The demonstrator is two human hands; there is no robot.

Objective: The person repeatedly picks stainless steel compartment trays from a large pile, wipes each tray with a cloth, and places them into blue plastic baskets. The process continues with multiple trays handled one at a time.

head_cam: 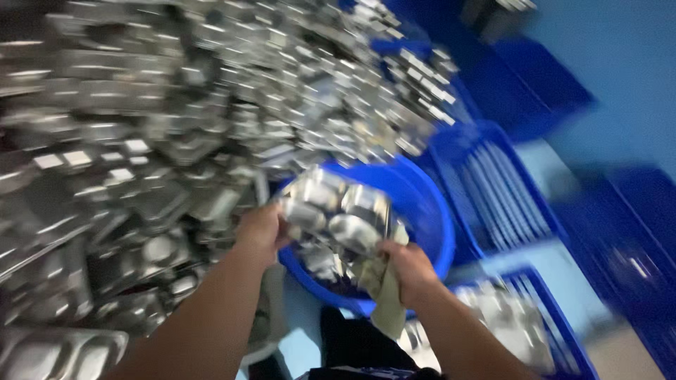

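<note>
1. While the frame's blurred, you can still see the steel compartment tray (338, 214) tilted over the blue basin (429, 211), long axis running L to R between your hands.
2. Your left hand (262, 229) is closed on its L edge.
3. Your right hand (407, 267) pinches a pale cloth (384, 288) at the R corner, touching the tray.
4. Both hands are abt equally near; the tray pile (176, 127) lies to your L.
</note>
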